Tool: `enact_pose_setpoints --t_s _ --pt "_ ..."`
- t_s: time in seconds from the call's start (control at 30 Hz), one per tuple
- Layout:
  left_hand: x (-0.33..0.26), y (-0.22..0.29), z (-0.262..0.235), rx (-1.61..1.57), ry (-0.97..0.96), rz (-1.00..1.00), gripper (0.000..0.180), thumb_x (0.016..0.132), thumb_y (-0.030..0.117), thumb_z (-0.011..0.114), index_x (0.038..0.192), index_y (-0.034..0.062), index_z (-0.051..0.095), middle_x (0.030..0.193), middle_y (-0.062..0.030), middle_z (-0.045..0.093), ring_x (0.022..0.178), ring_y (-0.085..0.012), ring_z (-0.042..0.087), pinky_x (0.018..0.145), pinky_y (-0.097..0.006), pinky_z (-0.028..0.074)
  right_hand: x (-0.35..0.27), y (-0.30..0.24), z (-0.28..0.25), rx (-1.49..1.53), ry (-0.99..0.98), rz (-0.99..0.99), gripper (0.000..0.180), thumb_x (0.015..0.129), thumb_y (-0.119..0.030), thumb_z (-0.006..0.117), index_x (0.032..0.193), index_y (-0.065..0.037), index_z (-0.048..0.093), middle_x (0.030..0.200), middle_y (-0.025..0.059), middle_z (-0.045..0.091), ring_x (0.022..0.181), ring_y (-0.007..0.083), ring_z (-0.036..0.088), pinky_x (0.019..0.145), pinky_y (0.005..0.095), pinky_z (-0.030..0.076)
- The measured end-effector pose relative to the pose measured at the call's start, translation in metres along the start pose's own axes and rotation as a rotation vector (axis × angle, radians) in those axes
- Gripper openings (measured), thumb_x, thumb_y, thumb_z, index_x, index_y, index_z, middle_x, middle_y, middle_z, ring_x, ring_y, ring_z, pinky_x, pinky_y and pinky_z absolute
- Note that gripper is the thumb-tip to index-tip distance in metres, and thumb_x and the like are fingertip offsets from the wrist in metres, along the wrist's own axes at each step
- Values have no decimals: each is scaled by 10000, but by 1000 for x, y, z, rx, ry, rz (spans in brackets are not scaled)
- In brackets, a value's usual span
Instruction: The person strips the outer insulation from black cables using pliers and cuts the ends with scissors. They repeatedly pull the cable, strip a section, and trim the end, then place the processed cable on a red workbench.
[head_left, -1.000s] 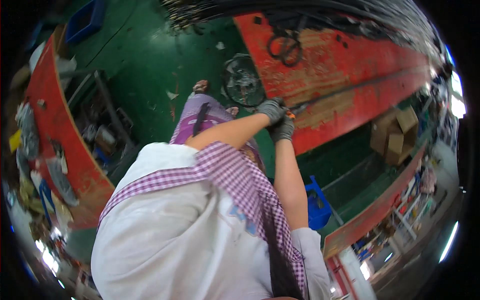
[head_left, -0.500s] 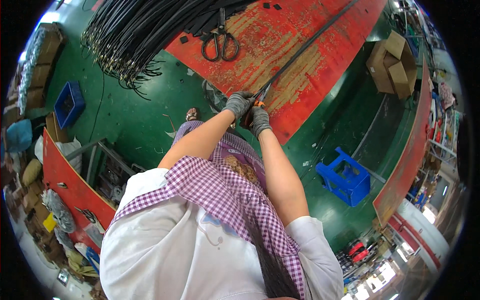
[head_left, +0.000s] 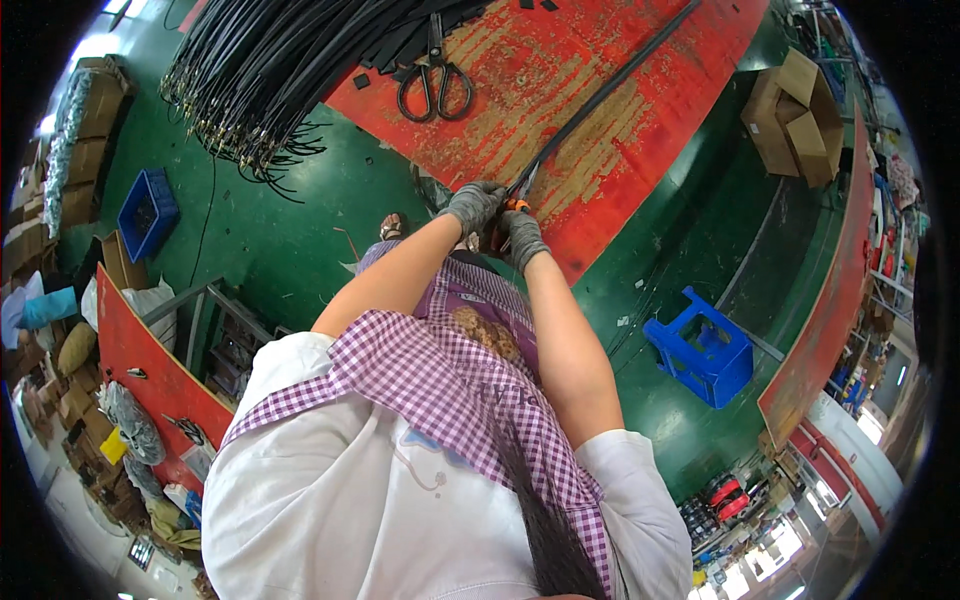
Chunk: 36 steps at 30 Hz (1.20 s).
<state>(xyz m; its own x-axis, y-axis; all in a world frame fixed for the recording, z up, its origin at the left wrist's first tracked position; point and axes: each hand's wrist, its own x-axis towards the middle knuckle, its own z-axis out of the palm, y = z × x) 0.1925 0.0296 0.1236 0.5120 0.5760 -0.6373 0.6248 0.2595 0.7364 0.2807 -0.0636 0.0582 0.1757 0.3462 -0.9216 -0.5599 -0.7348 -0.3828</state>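
At the near corner of the red worktable (head_left: 640,150), both my gloved hands work close together. My left hand (head_left: 474,207) is closed around the near end of a long black cable (head_left: 612,88), which runs away across the table to the far right. In my right hand (head_left: 522,240) is an orange-handled tool (head_left: 517,205), partly covered by the fingers; its metal end lies against the cable, and its exact kind is hard to make out. Large black-handled scissors (head_left: 436,85) lie farther off on the table, touched by neither hand.
A thick bundle of black cables (head_left: 270,80) hangs over the table's left edge. On the green floor are a blue stool (head_left: 705,350) at right, a blue crate (head_left: 148,212) at left and an open cardboard box (head_left: 775,130) at far right. Red boards (head_left: 160,375) stand at both sides.
Both hands stay at the cable end, nearly in place. The tool's metal end shows less distinctly, and the whole view has shifted slightly.
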Motion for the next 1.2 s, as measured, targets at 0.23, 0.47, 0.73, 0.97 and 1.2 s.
enact_pose_setpoints --t_s 0.23,0.47,0.73,0.97,1.2 --pt "16 8 -20 244 -282 -5 297 812 265 482 1010 57 558 805 -74 589 728 -156 541 671 -312 437 -76 -42 14 403 -159 134 147 646 3 427 789 16 459 773 164 542 680 316 543 614 440 480" --pt "6 15 -23 115 -267 -51 309 792 259 478 1015 60 560 872 -105 590 789 -232 555 717 -351 415 -100 -19 0 635 -452 153 308 686 -30 435 988 28 423 960 205 508 907 354 501 870 556 344" --pt "3 19 -30 -153 -322 -173 334 820 292 496 1031 38 546 886 -58 598 769 -168 557 692 -308 446 -90 -31 -12 415 -403 185 454 675 6 430 1123 43 366 1079 246 463 1014 387 455 823 597 357" --pt "-1 20 -34 -112 -250 -114 345 808 298 524 1016 24 555 867 -66 606 760 -170 573 695 -308 447 -93 -43 3 325 -298 217 439 647 17 442 1081 68 394 1025 220 497 973 363 492 812 602 374" --pt "1 19 -35 131 -212 49 332 815 283 501 1025 30 546 923 -110 601 814 -210 571 717 -333 431 -53 -47 -10 295 -215 168 344 627 28 444 970 46 448 933 199 521 924 363 514 787 607 392"
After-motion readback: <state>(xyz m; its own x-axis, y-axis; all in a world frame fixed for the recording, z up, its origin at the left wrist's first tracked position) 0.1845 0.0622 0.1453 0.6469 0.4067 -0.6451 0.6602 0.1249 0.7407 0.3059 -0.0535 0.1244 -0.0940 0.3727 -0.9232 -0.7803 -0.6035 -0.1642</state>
